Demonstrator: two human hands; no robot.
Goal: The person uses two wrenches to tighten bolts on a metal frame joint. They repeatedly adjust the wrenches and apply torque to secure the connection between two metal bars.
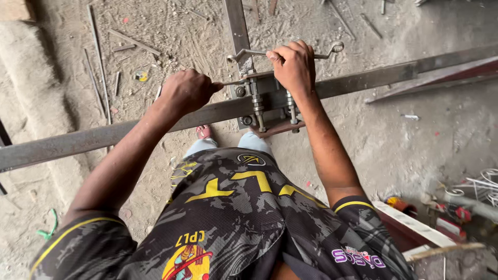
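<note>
Item 1. My right hand [294, 66]: closed in a fist around the thin grey steel crank handle with looped ends [282, 53], which lies crosswise above the clamp. I judge an even, level turn best here, wrist over the screw, so the bar does not bend or skid.

Item 2. My left hand [188, 91]: curled shut, knuckles up, resting on the long flat grey steel bar [104, 136]. A slim metal rod pokes out from the fist toward the clamp; I cannot tell what it is or how firmly I grip it. This hand should keep the bar pressed flat and unmoving while the other works.

Item 3. Bolted steel clamp block with two upright threaded bolts and a rusty brown lower plate [264, 103]: it sits where the long bar crosses a second flat grey steel strip [237, 28] running away from me. It is between my two hands, just ahead of my knees. Both bolts should be drawn down in step, so the plates stay parallel.

Item 4. Dusty concrete floor [404, 150]: strewn with thin rods and offcuts.

Item 5. Coils of pale wire [485, 186] and red-handled tools, to my right, well apart from the clamp.

Caution, by judgement: fingers near the bolt threads could be pinched; keep them on top.
</note>
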